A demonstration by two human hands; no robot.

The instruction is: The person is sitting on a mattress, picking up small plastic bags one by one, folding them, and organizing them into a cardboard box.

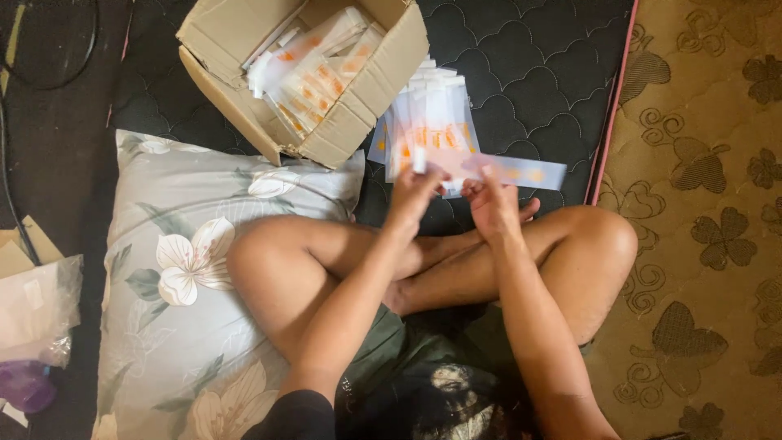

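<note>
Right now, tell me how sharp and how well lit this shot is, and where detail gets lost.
Head view: light is soft and dim, brightest on the cardboard box and the pale slips; the left hand, the right hand and the strip they hold are smeared by motion blur; the floor at far left is nearly black; the flowered pillow reads clearly; no harsh glare or hard shadows.

Dark quilted mattress point(529, 65), open cardboard box point(358, 106) of packets, fanned packet pile point(436, 122), floral pillow point(179, 261) lying on it
</note>
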